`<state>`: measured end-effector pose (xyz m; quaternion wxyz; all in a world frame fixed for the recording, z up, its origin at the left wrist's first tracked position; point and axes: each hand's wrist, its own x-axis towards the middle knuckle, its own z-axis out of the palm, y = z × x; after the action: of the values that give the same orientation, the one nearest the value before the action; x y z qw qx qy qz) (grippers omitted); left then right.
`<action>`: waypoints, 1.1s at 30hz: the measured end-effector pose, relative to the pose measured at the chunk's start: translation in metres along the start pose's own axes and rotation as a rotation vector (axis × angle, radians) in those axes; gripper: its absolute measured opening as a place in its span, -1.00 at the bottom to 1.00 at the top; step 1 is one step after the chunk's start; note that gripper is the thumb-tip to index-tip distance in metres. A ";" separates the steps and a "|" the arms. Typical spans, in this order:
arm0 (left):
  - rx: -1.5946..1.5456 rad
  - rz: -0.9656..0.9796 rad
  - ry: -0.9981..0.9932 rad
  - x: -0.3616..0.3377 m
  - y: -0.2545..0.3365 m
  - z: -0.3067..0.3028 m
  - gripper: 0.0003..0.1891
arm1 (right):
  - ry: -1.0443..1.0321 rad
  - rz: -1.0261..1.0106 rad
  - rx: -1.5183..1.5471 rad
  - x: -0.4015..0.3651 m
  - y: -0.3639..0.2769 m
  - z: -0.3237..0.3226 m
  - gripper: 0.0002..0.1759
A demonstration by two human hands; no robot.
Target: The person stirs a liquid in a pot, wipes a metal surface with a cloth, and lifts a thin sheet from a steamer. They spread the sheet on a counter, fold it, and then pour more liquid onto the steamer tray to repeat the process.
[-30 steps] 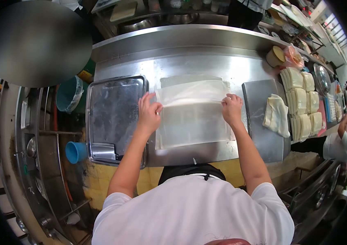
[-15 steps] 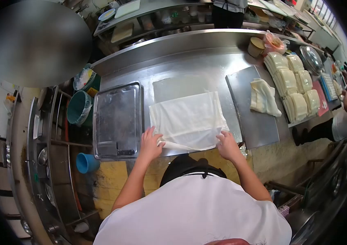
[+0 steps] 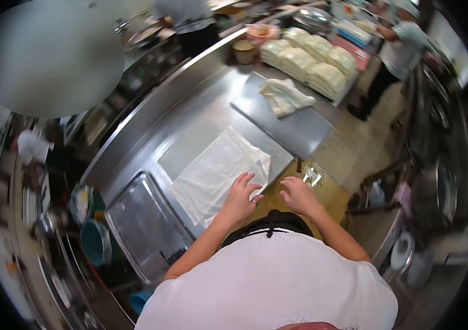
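A thin white sheet [image 3: 215, 173], soft and creased like cloth, lies spread on the steel counter [image 3: 212, 104]. My left hand [image 3: 239, 198] hovers close over its near right part, fingers curved and apart, with nothing in the grasp. Off the sheet's near right corner is my right hand [image 3: 300, 195], by the counter's edge, its fingers bent and thumb apart, also holding nothing. Under the far left of the sheet shows a pale translucent rectangle [image 3: 190, 146] flat on the metal.
A metal tray [image 3: 146, 225] sits at left with a dark-handled tool near its front. At right, a crumpled cloth [image 3: 284, 98] rests on a steel board [image 3: 305, 129]. Beyond are stacks of folded white sheets [image 3: 316, 60] and a tub [image 3: 244, 52]. Another person [image 3: 402, 55] stands at right.
The view has turned towards the right. Both hands have let go of the sheet's near edge and moved closer together, rightwards along it; the sheet now lies flatter.
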<state>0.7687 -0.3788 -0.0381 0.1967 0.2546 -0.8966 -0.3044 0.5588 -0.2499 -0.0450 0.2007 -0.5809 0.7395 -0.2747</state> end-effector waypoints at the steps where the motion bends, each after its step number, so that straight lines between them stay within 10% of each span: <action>1: -0.013 0.042 -0.041 -0.002 0.002 0.000 -0.70 | 0.026 0.047 0.008 -0.015 -0.004 0.003 -0.62; 21: -0.177 0.833 -0.794 -0.147 0.151 0.094 -0.73 | 0.758 1.029 0.079 -0.409 -0.140 0.083 -0.37; 33: -0.305 1.336 -1.173 -0.419 0.343 0.212 -0.75 | 1.233 1.902 -0.169 -0.836 -0.266 0.239 -0.55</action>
<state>0.8775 0.1923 -0.0555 -0.1247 -0.5444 -0.7639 -0.3234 1.1093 0.4725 -0.0774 -0.1099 0.4385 0.8694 -0.1993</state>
